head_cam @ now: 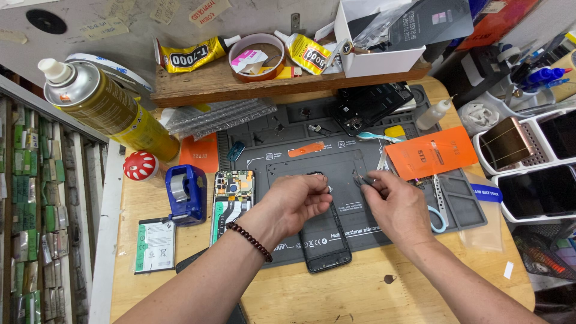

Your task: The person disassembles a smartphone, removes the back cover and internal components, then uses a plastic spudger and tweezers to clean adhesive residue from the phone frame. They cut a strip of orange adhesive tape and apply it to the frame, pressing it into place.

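Observation:
My left hand (292,201) rests over a black phone frame (327,252) that lies on the dark grey repair mat (288,159), its fingertips pinched near the frame's upper edge. My right hand (396,204) holds metal tweezers (362,179) whose tips point toward the left fingertips. What sits between the fingertips is too small to tell. An opened phone body with its circuit board showing (232,201) lies just left of my left wrist.
A blue tape dispenser (186,193), a red spotted mushroom figure (141,165), a flat battery (155,245) and a spray can (108,108) stand left. Glue tubes (192,55) and a white box (378,36) sit behind. Orange card (431,153), dropper bottle (433,114) and phones in a rack (534,162) are right.

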